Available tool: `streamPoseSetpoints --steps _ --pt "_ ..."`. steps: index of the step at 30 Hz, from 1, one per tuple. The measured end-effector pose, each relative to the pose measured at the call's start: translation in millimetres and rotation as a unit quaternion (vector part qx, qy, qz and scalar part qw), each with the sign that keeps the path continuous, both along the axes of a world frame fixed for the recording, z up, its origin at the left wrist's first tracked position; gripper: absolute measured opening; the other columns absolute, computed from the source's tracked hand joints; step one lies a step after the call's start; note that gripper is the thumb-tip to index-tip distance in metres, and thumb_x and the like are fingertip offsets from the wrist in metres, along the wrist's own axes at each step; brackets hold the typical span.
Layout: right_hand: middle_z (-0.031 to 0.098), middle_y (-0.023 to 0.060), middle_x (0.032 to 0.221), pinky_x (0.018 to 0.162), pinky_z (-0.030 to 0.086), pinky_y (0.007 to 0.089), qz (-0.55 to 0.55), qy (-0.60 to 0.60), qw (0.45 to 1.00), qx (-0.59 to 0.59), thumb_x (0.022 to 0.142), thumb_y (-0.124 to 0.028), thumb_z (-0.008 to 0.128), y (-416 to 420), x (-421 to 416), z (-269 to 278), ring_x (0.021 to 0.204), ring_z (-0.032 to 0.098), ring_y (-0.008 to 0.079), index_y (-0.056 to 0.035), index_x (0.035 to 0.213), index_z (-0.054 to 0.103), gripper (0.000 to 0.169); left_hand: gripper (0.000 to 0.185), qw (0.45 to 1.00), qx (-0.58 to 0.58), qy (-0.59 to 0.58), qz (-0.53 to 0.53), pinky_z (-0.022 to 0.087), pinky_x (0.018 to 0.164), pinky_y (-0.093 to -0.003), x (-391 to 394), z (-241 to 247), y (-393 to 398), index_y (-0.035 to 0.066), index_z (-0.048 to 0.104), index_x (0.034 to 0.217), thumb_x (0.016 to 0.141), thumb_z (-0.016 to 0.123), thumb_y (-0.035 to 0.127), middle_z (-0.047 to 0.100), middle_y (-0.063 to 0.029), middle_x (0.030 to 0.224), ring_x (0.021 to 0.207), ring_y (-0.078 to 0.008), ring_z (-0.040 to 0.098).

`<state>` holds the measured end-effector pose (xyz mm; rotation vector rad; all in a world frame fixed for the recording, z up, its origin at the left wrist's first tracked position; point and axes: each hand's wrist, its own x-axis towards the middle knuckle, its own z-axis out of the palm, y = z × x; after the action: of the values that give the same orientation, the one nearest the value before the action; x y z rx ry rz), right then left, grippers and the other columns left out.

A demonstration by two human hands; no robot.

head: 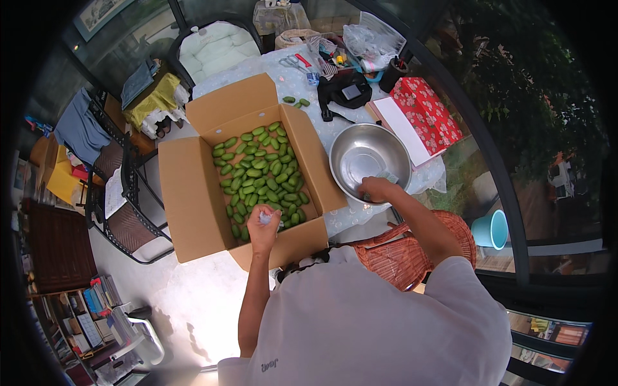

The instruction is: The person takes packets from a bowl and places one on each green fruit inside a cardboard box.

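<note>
Over the near side of an open cardboard box (190,193), my left hand (263,232) is closed around a crumpled whitish piece (265,218), perhaps tissue or thin plastic. Many small green oval fruits (260,164) lie loose across the bottom of the box. My right hand (379,188) reaches over the near rim of a stainless steel bowl (357,144). Its fingers grip a pale green patterned cloth (387,176), part of which shows beside the hand inside the bowl. The fingertips of the right hand are partly hidden.
A patterned tablecloth (231,72) lies under the box and bowl. Several green fruits (303,102) sit beyond the box. Behind the bowl are a black belt bag (345,91), a red floral folder (425,113), scissors (292,62) and a pen holder (393,75). A wicker chair (391,260) stands close by.
</note>
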<state>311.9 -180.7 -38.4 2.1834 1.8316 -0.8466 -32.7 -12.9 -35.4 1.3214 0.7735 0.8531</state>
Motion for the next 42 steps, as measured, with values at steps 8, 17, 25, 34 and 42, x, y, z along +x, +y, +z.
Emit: streamPoseSetpoints --steps 8,17,25,34,42 --pt "0.064 0.0076 0.093 0.078 0.051 0.0333 -0.219 0.209 0.93 0.211 0.073 -0.004 0.07 10 14 11 0.083 0.063 0.0218 -0.0063 0.098 0.062 0.026 0.016 0.999 0.038 0.005 0.016 0.044 0.067 -0.0223 0 -15 1 0.005 0.053 0.087 0.079 0.062 -0.006 0.056 -0.0015 0.085 0.076 -0.0081 0.052" --pt "0.061 0.0019 0.095 0.078 0.051 0.0253 -0.296 0.628 0.692 0.199 0.086 -0.005 0.066 86 -130 58 0.089 0.06 0.0097 -0.0038 0.108 0.058 0.023 0.054 0.997 0.067 0.025 -0.027 0.046 0.072 -0.0242 0 12 -3 0.006 0.059 0.125 0.073 0.076 0.004 0.056 -0.004 0.089 0.08 -0.0126 0.054" --pt "0.062 0.004 0.101 0.078 0.054 0.0255 -0.351 0.707 0.601 0.127 0.096 -0.015 0.054 115 -195 38 0.088 0.062 0.0116 -0.0012 0.114 0.058 0.023 0.038 0.997 0.081 0.012 0.012 0.046 0.082 -0.0261 -5 8 1 0.002 0.059 0.126 0.091 0.062 0.016 0.062 -0.0049 0.095 0.088 -0.012 0.056" --pt "0.063 0.0056 0.1 0.078 0.054 0.0249 -0.308 0.657 0.678 0.118 0.097 -0.015 0.054 116 -192 36 0.087 0.064 0.013 -0.0001 0.116 0.059 0.025 0.023 0.986 0.078 0.115 0.094 0.048 0.065 -0.0263 -1 2 1 -0.002 0.062 0.095 0.097 0.052 0.018 0.064 -0.005 0.08 0.072 -0.0105 0.057" --pt "0.064 0.007 0.094 0.073 0.054 0.0246 -0.353 0.544 0.723 0.236 0.093 -0.008 0.056 109 -182 36 0.081 0.066 0.0142 0.0031 0.114 0.06 0.025 0.017 0.985 0.087 0.07 0.135 0.049 0.072 -0.0259 4 -2 0 -0.001 0.06 0.103 0.094 0.049 0.007 0.063 -0.0061 0.09 0.08 -0.0116 0.058"
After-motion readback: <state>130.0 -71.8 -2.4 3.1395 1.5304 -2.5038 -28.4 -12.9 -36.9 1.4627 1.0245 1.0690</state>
